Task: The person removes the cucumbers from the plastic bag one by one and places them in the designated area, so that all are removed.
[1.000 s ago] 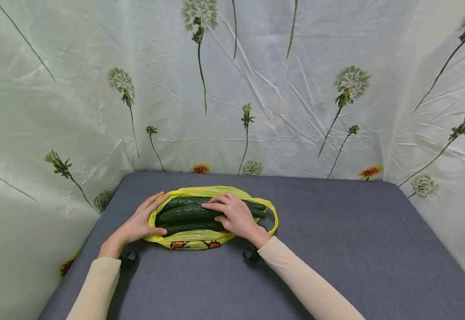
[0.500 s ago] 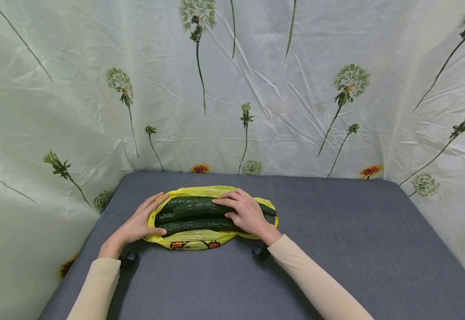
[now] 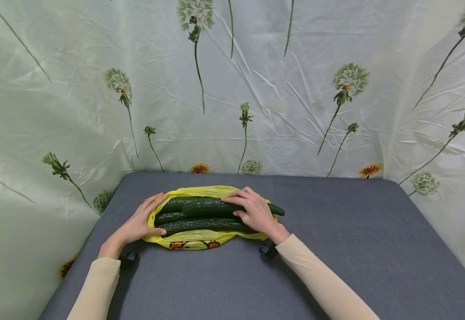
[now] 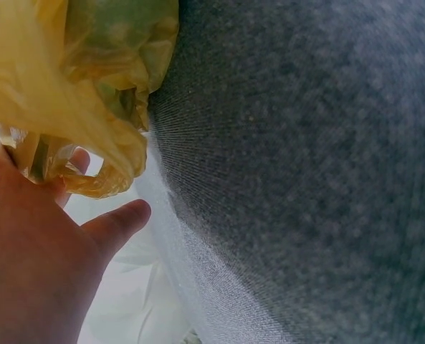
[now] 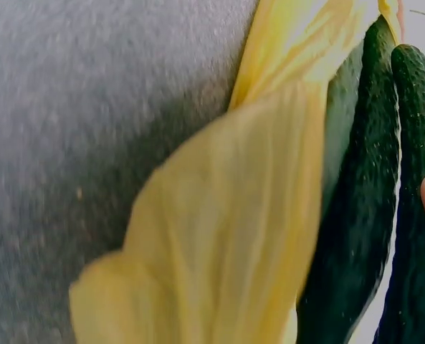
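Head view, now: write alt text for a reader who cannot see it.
The right hand grips a dark green cucumber that juts past the right end of a yellow plastic bag holding more cucumbers. The left hand, spread wide, touches the bag's other end. The bag lies on a grey surface before a flower-printed sheet.

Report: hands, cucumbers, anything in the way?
Left hand spread against left end of yellow bag. Right hand gripping one cucumber, poking past bag's right edge. No obstruction visible beyond it.

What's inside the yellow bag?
Dark green cucumbers lie lengthwise in the yellow bag, one sticking out past its right end. The right hand covers part of them; anything underneath is hidden, so no sure count.
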Action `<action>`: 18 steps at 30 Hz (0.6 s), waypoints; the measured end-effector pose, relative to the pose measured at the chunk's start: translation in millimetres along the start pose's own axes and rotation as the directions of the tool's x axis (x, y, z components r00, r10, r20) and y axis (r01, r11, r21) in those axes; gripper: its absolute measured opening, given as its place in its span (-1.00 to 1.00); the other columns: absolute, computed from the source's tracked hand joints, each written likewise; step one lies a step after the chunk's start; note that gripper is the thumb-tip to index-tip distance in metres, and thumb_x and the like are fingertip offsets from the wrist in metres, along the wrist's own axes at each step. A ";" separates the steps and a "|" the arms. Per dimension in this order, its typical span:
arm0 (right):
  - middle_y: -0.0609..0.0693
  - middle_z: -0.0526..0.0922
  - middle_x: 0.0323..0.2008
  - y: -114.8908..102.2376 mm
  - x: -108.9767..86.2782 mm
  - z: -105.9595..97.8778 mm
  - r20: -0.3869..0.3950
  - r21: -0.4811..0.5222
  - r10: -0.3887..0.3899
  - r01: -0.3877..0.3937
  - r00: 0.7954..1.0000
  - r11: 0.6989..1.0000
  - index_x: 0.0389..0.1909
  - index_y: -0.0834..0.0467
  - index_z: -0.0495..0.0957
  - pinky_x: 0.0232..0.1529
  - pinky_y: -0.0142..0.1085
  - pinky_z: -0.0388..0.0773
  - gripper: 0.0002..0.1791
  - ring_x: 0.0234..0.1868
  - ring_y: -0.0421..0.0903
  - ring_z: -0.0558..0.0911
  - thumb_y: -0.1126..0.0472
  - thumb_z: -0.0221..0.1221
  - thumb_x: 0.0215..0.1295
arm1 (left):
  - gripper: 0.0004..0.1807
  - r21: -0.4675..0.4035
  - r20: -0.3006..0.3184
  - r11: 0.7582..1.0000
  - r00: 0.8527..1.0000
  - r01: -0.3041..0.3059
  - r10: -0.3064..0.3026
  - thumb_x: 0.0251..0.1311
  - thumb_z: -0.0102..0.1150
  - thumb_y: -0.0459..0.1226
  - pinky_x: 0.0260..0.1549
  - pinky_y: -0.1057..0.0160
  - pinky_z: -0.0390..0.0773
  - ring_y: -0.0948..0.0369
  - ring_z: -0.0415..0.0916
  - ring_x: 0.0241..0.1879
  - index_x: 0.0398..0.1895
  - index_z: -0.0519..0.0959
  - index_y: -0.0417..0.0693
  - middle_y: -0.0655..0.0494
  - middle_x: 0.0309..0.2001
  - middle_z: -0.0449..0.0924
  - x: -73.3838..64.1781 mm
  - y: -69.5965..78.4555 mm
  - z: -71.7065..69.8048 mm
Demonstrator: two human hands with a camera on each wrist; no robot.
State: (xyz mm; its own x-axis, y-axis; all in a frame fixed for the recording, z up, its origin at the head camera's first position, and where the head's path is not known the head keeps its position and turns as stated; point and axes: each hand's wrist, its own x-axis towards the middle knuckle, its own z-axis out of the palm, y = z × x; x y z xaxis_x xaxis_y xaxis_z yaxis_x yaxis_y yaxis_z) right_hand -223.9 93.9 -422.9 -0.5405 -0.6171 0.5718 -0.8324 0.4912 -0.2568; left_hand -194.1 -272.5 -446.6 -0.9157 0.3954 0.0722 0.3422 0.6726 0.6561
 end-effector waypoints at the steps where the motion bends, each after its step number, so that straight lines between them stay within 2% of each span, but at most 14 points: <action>1: -0.03 0.62 -0.03 0.6 -0.2 -1.6 0.000 0.003 0.005 -0.005 1.000 1.000 0.08 0.05 0.62 -0.28 -0.28 0.45 -0.50 -0.13 -0.09 0.51 0.38 0.37 0.07 | 0.05 0.000 0.003 1.000 1.000 0.004 -0.004 0.00 0.44 -0.06 0.05 -0.47 0.00 -0.29 -0.25 0.39 0.52 0.02 0.09 -0.15 0.47 -0.16 -0.3 0.2 -0.2; 6: -0.04 0.62 -0.03 5.6 -1.8 -8.6 0.003 0.010 0.033 -0.033 0.999 0.999 0.07 0.04 0.63 -0.32 -0.28 0.42 -0.50 -0.14 -0.11 0.50 0.39 0.37 0.06 | 0.05 -0.002 0.002 1.000 1.000 0.001 -0.001 0.00 0.44 -0.06 0.05 -0.47 0.00 -0.30 -0.24 0.38 0.52 0.02 0.06 -0.19 0.47 -0.16 -0.9 0.7 -0.5; 18: -0.06 0.61 -0.02 18.0 -10.7 -22.6 -0.001 0.006 0.094 -0.094 0.996 0.996 0.07 0.03 0.63 -0.33 -0.26 0.42 -0.49 -0.08 -0.10 0.49 0.38 0.39 0.03 | 0.07 -0.005 0.005 1.000 1.000 0.006 -0.006 -0.01 0.44 -0.04 0.04 -0.47 0.01 -0.28 -0.24 0.39 0.53 -0.01 0.16 -0.14 0.47 -0.17 1.5 -5.4 0.6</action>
State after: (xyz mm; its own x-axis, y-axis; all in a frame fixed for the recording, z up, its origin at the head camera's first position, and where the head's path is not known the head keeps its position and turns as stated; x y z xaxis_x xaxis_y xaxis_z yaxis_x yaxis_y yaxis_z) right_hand -230.2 123.2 -416.1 -0.6159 -0.5681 0.5458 -0.7789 0.5429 -0.3139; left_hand -197.1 -275.2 -450.5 -0.9165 0.3947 0.0643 0.3356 0.6716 0.6606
